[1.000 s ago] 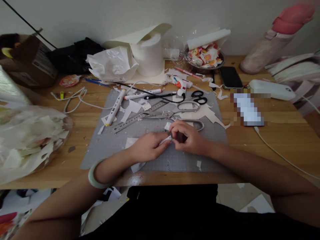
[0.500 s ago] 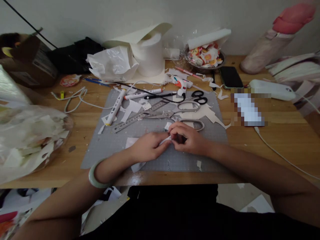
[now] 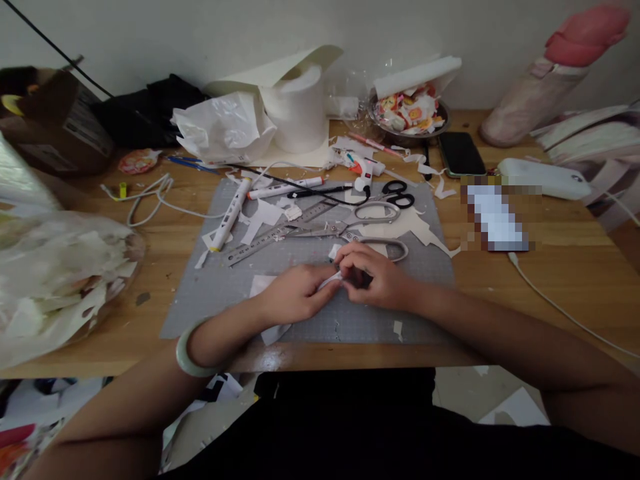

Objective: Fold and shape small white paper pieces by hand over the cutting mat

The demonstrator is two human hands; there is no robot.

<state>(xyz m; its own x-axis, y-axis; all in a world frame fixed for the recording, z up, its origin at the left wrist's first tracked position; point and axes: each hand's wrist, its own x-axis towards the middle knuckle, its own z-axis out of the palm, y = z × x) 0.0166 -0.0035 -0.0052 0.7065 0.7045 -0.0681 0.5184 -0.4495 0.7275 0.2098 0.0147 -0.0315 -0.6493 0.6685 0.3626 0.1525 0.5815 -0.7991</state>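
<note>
On the grey cutting mat (image 3: 225, 293) in the middle of the wooden tabletop (image 3: 500, 280), the two hands meet fingertip to fingertip over a small white paper piece (image 3: 334, 280). The left hand (image 3: 295, 293), with a pale green bangle (image 3: 187, 348) on its wrist, is curled with thumb and forefinger pinched on the left end of the paper piece; the right hand (image 3: 377, 277) is likewise closed in a pinch on its right end, and what else it may hold inside the fingers cannot be told. The paper piece sits just above the mat, between the two sets of fingertips. Just beyond the right hand lie large silver scissors (image 3: 360, 230), and farther back smaller black-handled scissors (image 3: 399, 195). A metal ruler (image 3: 273, 237) lies slantwise to the left of the silver scissors, with a white marker (image 3: 231, 213) near its far end and paper scraps (image 3: 265, 217) strewn around them. A small glue gun (image 3: 365, 170) rests at the back edge of the mat. Behind that stand a white paper roll (image 3: 297, 110) and a crumpled plastic bag (image 3: 225, 130), and to the right a bowl of coloured scraps (image 3: 410, 110) with a dark phone (image 3: 461, 155) beside it. At the left edge a clear bag of paper offcuts (image 3: 60, 273) rests on the tabletop
</note>
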